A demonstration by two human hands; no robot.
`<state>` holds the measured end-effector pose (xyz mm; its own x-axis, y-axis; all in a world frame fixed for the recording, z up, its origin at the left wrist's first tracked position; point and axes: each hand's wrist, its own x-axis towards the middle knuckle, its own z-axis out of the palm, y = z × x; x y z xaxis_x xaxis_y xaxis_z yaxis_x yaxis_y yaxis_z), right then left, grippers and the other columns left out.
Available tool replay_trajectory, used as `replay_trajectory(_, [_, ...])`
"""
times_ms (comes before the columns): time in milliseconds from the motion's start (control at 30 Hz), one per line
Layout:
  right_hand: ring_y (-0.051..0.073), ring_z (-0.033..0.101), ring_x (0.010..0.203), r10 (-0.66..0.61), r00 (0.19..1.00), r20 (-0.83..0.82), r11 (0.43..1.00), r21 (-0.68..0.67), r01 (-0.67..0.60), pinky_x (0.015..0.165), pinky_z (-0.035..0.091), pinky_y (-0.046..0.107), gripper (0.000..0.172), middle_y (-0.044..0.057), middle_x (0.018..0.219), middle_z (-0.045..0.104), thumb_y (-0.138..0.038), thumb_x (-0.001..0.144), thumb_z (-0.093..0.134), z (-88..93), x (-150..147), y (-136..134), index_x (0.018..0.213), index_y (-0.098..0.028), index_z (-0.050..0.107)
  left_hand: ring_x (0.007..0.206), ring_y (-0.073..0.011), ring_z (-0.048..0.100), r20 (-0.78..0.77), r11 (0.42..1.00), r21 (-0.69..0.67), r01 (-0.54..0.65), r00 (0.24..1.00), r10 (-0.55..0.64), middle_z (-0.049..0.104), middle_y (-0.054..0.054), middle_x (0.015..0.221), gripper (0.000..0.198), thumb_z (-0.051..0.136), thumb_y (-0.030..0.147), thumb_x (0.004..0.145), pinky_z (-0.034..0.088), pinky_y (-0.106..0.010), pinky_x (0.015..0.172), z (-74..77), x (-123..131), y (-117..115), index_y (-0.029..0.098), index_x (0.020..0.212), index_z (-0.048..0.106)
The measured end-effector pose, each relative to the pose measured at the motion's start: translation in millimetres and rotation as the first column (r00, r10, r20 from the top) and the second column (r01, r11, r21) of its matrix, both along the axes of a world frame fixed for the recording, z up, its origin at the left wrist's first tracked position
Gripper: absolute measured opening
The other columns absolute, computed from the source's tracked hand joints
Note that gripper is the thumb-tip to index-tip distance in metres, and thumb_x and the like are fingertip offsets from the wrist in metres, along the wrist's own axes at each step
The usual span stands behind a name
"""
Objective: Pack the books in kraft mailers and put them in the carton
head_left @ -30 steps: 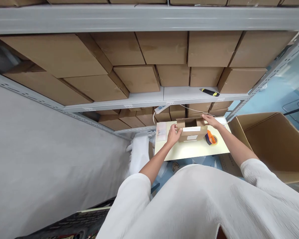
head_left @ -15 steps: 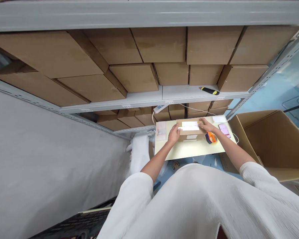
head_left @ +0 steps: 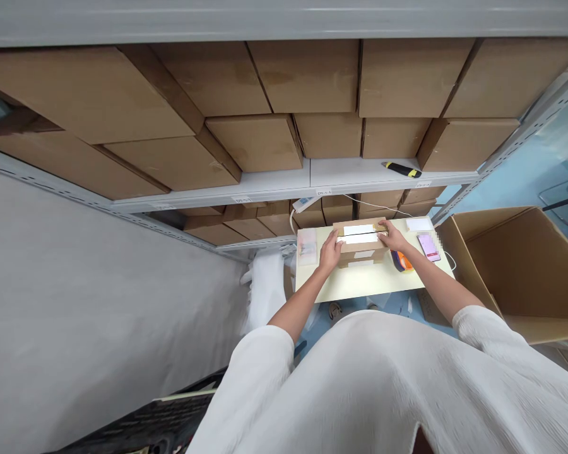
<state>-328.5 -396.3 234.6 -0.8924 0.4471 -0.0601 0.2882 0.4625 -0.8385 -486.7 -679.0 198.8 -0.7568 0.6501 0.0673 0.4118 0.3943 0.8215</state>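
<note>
Left hand [head_left: 330,253] and right hand [head_left: 392,237] clamp a carton [head_left: 360,246], flaps [head_left: 358,222] folded nearly closed, seam [head_left: 362,234] unsealed, tape dispenser [head_left: 402,261] beside the carton.

The left hand [head_left: 330,251] and right hand [head_left: 392,237] grip opposite ends of a box [head_left: 362,247] on the table [head_left: 322,291], its top flaps nearly meeting at a narrow dark seam, with white label strips on either side. A tape dispenser [head_left: 406,261], orange and dark, lies just beside the box, partly behind the right forearm, and a lit phone [head_left: 428,247] lies near the table's right edge. Cartons [head_left: 329,135] stand two high on the shelf [head_left: 274,183], a knife [head_left: 402,169] lies on its front edge, and an open bin carton [head_left: 525,271] stands right of the table.
</note>
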Motion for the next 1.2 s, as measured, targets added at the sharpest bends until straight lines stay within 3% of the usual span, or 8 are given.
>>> replay_trajectory(233, [0.037, 0.059, 0.148, 0.025, 0.999, -0.027, 0.999, 0.033, -0.024, 0.134, 0.041, 0.06, 0.065, 0.01, 0.157, 0.066, -0.04, 0.086, 0.068, -7.5, -6, -16, 0.149, -0.028, 0.062, 0.167, -0.0356, 0.043, 0.021, 0.999, -0.002, -0.044, 0.999, 0.044, 0.056, -0.013, 0.172, 0.061, 0.051, 0.056, 0.113, 0.04, -0.059, 0.137, -7.3, -7, -12, 0.026, 0.166, 0.059])
replay_trajectory(400, [0.035, 0.056, 0.153, 0.076, 0.995, 0.063, 0.997, 0.0, -0.076, 0.137, 0.038, 0.057, 0.071, 0.012, 0.164, 0.06, -0.038, 0.087, 0.066, -20.1, 6, -30, 0.157, -0.027, 0.061, 0.164, -0.0366, 0.048, 0.013, 0.997, -0.077, -0.025, 1.0, 0.026, 0.058, -0.017, 0.17, 0.06, 0.055, 0.053, 0.111, 0.041, -0.058, 0.135, -17.9, -6, -27, 0.022, 0.161, 0.064])
replay_trajectory(667, [0.04, 0.026, 0.173, 0.073, 0.964, 0.257, 0.996, -0.069, -0.057, 0.139, 0.029, 0.065, 0.086, 0.012, 0.185, 0.032, -0.05, 0.092, 0.068, -42.0, 12, -42, 0.173, -0.03, 0.046, 0.159, -0.0396, 0.053, 0.046, 0.992, -0.124, 0.01, 0.999, -0.004, 0.051, -0.019, 0.175, 0.063, 0.046, 0.058, 0.113, 0.047, -0.061, 0.129, -36.5, 17, -28, 0.023, 0.164, 0.058])
replay_trajectory(800, [0.041, 0.023, 0.174, 0.101, 0.966, 0.237, 0.993, -0.082, -0.084, 0.138, 0.028, 0.065, 0.094, 0.011, 0.189, 0.023, -0.061, 0.092, 0.072, -52.4, 10, -42, 0.175, -0.032, 0.041, 0.168, -0.0425, 0.039, -0.052, 0.986, -0.166, -0.006, 0.999, -0.003, 0.045, -0.019, 0.179, 0.059, 0.052, 0.049, 0.111, 0.032, -0.069, 0.136, -29.2, 23, -21, 0.023, 0.163, 0.057])
replay_trajectory(900, [0.042, 0.021, 0.174, 0.083, 0.966, 0.246, 0.995, -0.067, -0.069, 0.139, 0.026, 0.064, 0.097, 0.012, 0.188, 0.025, -0.062, 0.09, 0.075, -56.4, 9, -43, 0.175, -0.032, 0.042, 0.173, -0.0423, 0.028, -0.151, 0.978, -0.187, 0.093, 0.981, -0.122, 0.038, -0.021, 0.183, 0.058, 0.055, 0.042, 0.109, 0.019, -0.07, 0.14, -20.0, 29, -8, 0.02, 0.163, 0.057])
replay_trajectory(1033, [0.042, 0.029, 0.171, 0.057, 0.967, 0.246, 0.998, -0.032, -0.05, 0.138, 0.031, 0.062, 0.093, 0.014, 0.185, 0.031, -0.06, 0.092, 0.072, -58.0, 9, -46, 0.175, -0.029, 0.043, 0.17, -0.0411, 0.036, -0.126, 0.919, -0.233, 0.318, 0.927, -0.352, 0.044, -0.017, 0.18, 0.062, 0.06, 0.042, 0.106, 0.023, -0.066, 0.14, -16.1, 42, 14, 0.024, 0.165, 0.056])
replay_trajectory(1133, [0.039, 0.035, 0.168, 0.022, 0.987, 0.158, 0.999, 0.024, -0.026, 0.138, 0.032, 0.058, 0.085, 0.015, 0.18, 0.041, -0.056, 0.096, 0.066, -62.9, 19, -46, 0.173, -0.027, 0.046, 0.169, -0.0431, 0.037, -0.116, 0.902, -0.269, 0.338, 0.918, -0.379, 0.049, -0.016, 0.177, 0.061, 0.063, 0.043, 0.104, 0.02, -0.068, 0.141, -18.5, 48, 23, 0.026, 0.163, 0.059])
replay_trajectory(1200, [0.036, 0.041, 0.164, -0.061, 0.993, 0.1, 0.996, 0.076, 0.053, 0.137, 0.034, 0.056, 0.078, 0.015, 0.174, 0.048, -0.056, 0.099, 0.061, -69.9, 36, -40, 0.17, -0.026, 0.048, 0.168, -0.0437, 0.037, -0.116, 0.901, -0.278, 0.334, 0.919, -0.376, 0.049, -0.017, 0.177, 0.06, 0.063, 0.043, 0.105, 0.018, -0.069, 0.141, -20.0, 49, 24, 0.026, 0.162, 0.06])
